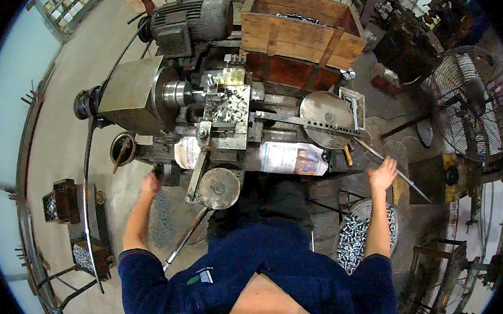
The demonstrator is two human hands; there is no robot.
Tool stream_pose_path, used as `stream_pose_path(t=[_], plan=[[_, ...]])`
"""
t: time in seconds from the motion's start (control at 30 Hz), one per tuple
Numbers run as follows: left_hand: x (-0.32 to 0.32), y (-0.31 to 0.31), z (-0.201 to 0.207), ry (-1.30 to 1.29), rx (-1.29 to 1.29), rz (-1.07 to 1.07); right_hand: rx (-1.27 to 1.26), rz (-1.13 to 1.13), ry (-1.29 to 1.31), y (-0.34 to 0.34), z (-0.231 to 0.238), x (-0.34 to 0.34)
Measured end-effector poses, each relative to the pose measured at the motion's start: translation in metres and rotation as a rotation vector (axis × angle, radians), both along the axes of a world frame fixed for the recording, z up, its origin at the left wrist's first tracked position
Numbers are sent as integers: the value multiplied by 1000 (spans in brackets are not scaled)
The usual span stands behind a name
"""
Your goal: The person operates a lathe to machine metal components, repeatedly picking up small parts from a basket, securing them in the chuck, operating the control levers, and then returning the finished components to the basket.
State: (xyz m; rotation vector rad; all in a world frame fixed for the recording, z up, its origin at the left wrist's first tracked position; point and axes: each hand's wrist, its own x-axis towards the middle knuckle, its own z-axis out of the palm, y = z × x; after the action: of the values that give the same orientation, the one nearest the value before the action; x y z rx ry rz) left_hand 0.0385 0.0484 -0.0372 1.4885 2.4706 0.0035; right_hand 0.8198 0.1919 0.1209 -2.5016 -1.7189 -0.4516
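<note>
A lathe-like machine fills the middle, with a bright round chuck facing a slide block strewn with dark metal chips. My right hand lies against a long metal lever, fingers stretched out and apart. That lever runs out from a perforated flat bar crossing a round metal disc. At the machine's front left, my left hand has its fingers curled by a small dark part; what they hold is unclear. A second round disc with a rod handle juts toward me.
An electric motor and a wooden crate of metal parts stand behind. A basket of shiny metal pieces sits by my right arm. Right is a large fan; left are a bucket and parts bins.
</note>
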Motion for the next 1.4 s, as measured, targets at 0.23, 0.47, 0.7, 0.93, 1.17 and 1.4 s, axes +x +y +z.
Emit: stream_pose_path(t=[0.23,0.47,0.7,0.93,1.17,1.4], plan=[[12,-10,-5,-9,104,106,130,423,257,0,67,-81],[-5,-31,85,-442,105,121,200,1343,593,46,168,-307],[-86,-96,256,-73,610,259,-20,1539,64,76,161,-479],[-75,-176,205,213,387,782,-267,1456,-178,79,160,-506],[-23,-162,218,186,422,908,-311,1448,-134,84,156,-512],[52,-144,226,279,412,797,-264,1462,-8,91,145,-513]])
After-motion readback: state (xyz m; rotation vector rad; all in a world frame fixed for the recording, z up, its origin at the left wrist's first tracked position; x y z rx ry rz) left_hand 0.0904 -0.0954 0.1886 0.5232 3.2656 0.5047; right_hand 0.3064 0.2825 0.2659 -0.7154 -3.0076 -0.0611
